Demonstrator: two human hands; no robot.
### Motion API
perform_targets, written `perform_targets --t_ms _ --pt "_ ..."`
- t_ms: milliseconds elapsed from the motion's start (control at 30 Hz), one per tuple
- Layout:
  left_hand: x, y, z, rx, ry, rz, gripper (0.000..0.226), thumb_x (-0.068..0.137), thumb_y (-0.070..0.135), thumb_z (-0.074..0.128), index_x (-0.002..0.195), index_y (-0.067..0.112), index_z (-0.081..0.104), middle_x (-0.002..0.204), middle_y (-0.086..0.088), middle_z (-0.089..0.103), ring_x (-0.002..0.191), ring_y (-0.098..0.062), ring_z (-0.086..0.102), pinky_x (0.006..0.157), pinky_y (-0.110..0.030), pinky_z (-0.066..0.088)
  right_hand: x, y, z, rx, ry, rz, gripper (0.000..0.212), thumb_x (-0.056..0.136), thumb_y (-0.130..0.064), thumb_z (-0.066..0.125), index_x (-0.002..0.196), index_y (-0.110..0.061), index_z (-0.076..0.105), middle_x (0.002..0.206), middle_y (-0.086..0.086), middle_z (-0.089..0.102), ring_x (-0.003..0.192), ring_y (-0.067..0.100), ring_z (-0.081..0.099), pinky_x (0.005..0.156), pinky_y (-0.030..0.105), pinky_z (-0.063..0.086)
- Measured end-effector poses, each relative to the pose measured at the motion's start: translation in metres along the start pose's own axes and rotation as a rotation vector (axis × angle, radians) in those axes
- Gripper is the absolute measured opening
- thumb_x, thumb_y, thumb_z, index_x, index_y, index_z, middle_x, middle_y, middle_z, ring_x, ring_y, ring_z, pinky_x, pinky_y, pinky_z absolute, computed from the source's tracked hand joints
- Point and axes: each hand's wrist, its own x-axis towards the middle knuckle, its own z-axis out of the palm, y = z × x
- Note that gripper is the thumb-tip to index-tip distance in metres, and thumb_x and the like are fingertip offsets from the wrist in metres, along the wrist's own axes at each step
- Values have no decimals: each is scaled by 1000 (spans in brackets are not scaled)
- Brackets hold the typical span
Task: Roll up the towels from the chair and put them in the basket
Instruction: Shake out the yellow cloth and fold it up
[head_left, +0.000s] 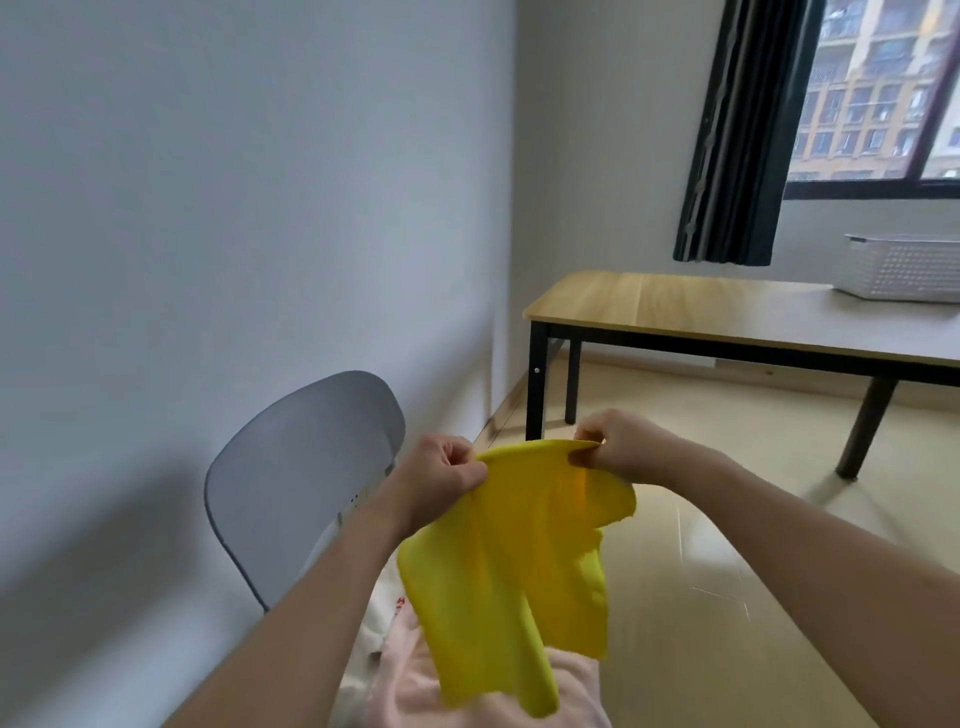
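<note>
1. While both hands are up in front of the chair, they hold one yellow towel by its top edge: left hand pinches the left end, right hand pinches the right end, fingers curled round the cloth.
2. Hands sit a short way apart, top edge of the towel slack and arched between them.
3. Yellow towel hangs down from the hands, unrolled, with loose folds; its lower end drapes in front of the chair seat.
4. More towels lie on the chair seat below it: a pale pink towel and a white towel with some red print. How many are in the pile, cannot tell.
5. Chair is grey, backrest against the wall, left of the hands.
6. White basket stands on the tabletop, far right of the chair, cut off by the frame edge. Its inside is not visible.
7. Tabletop is wood with black legs, well apart from the chair, under the window with a dark curtain.
</note>
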Motion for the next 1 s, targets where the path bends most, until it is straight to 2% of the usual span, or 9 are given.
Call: perform_targets --t_ms 167,333,433,533,600,800,833,900,1000 --pt "1 4 -18 164 116 19 33 79 4 63 64 18 36 62 3 34 55 -10 30 52 -25 27 -10 14 -16 283 79 115 14 96 -13 52 102 -7 63 97 10 60 90 23 57 73 28 49" --pt "-4 3 -38 459 -101 -279 37 76 45 76 91 17 57 93 -5 62 84 -20 59 64 -29 47 -10 22 -21 521 289 141 15 95 -23 58 95 -9 63 89 7 60 86 24 59 74 34 53" --pt "-14 5 -49 404 -177 -378 41 77 48 74 96 12 67 99 -8 69 90 -23 65 82 -36 54 -4 26 -16 577 374 233 18 96 -26 56 87 -12 61 82 6 57 80 22 56 69 33 49" --pt "-27 12 -58 422 -217 -435 38 80 43 73 102 12 68 103 -8 69 92 -24 65 85 -37 55 4 33 -11 549 463 356 30 100 -25 48 76 -12 58 75 8 51 71 20 49 55 26 38" --pt "-33 20 -60 347 -203 -438 33 82 33 74 105 12 65 105 -11 67 92 -26 65 84 -39 56 5 33 -10 576 509 412 28 102 -25 42 85 -9 57 76 7 48 67 17 45 53 27 33" --pt "-28 45 -53 -457 -166 -335 34 85 8 67 115 22 58 83 -19 57 71 -28 53 69 -42 49 2 12 -4 488 323 225 22 99 -17 47 84 -9 60 75 3 50 67 13 46 56 24 36" --pt "-26 50 -51 -484 -182 -309 27 87 8 63 111 20 61 80 -17 56 69 -27 53 67 -41 48 1 6 -4 497 304 172 12 98 -16 49 96 -11 60 84 2 52 73 13 50 59 23 40" --pt "-25 61 -46 -455 -200 -289 21 90 1 50 101 12 65 80 -13 60 69 -25 60 65 -38 54 -1 -7 -5 575 244 94 17 97 -12 50 112 -18 50 102 3 50 87 17 53 67 25 48" --pt "-24 64 -42 -374 -203 -263 37 68 -4 47 100 5 63 95 -15 58 88 -30 63 82 -42 56 -7 -21 -13 602 172 -13 17 98 -6 46 106 -21 47 106 6 51 93 24 56 68 26 52"
